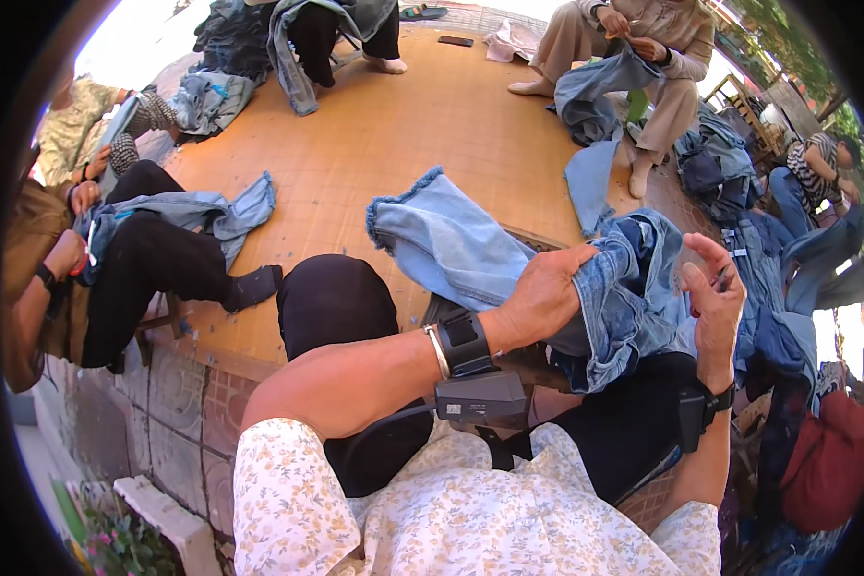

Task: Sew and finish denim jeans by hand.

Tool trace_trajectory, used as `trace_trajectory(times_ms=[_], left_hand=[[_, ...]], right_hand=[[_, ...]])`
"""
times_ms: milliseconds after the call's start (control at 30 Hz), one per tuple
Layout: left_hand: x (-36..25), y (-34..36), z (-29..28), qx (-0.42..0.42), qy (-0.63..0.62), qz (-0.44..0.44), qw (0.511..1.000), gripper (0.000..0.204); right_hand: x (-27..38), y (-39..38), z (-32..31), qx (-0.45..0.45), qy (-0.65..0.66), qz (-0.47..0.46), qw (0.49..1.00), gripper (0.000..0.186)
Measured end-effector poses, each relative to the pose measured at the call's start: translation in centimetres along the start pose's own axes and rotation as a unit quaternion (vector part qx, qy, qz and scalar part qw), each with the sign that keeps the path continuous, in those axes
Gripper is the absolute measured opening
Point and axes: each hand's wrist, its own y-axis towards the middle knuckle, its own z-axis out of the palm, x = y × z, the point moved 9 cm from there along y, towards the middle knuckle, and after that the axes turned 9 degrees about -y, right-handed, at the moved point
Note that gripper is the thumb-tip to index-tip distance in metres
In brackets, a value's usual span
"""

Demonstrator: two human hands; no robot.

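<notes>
A pair of light-blue jeans [461, 235] lies across my lap, one leg with a frayed hem stretching to the left over the board. My left hand [545, 293] is closed around the bunched denim near the waistband. To the right of the gathered top, my right hand [715, 312] is raised, thumb and forefinger apart and the other fingers curled. Something small and dark shows among those curled fingers, too little of it to name. Denim folds hide the left fingertips.
A wide wooden board [403, 115] spreads ahead. Several people sit around it handling denim. Jeans are piled [768, 278] at my right, beside a red cloth bag [832, 461]. A phone [456, 41] lies at the board's far side. Potted flowers [130, 542] stand lower left.
</notes>
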Motion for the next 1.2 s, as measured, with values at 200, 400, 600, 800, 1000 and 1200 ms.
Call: trace_trajectory(times_ms=[200, 400, 600, 800, 1000, 1200], left_hand=[[0.6, -0.3, 0.2, 0.020, 0.021, 0.015, 0.999, 0.024], [1.4, -0.8, 0.2, 0.039, -0.025, -0.025, 0.999, 0.027], [0.3, 0.7, -1.7, -0.015, -0.034, -0.015, 0.999, 0.026], [1.4, 2.9, -5.0, -0.138, -0.139, -0.104, 0.975, 0.027], [-2.4, 4.8, -8.4, -0.120, -0.112, -0.022, 0.986, 0.025], [-3.5, 3.6, -16.4, -0.191, -0.283, -0.029, 0.939, 0.026]], right_hand=[[-9.2, 3.5, -5.2, 0.014, -0.153, 0.174, 0.973, 0.075], [-15.2, 5.7, -4.3, 0.080, -0.196, 0.248, 0.946, 0.038], [-12.6, 7.1, -8.3, -0.070, -0.157, 0.186, 0.967, 0.014], [-0.4, 9.6, -11.2, -0.200, -0.174, -0.012, 0.964, 0.015], [9.3, 7.0, -7.7, -0.223, -0.004, -0.128, 0.966, 0.010], [9.3, 2.9, -2.4, -0.090, 0.085, -0.094, 0.988, 0.010]])
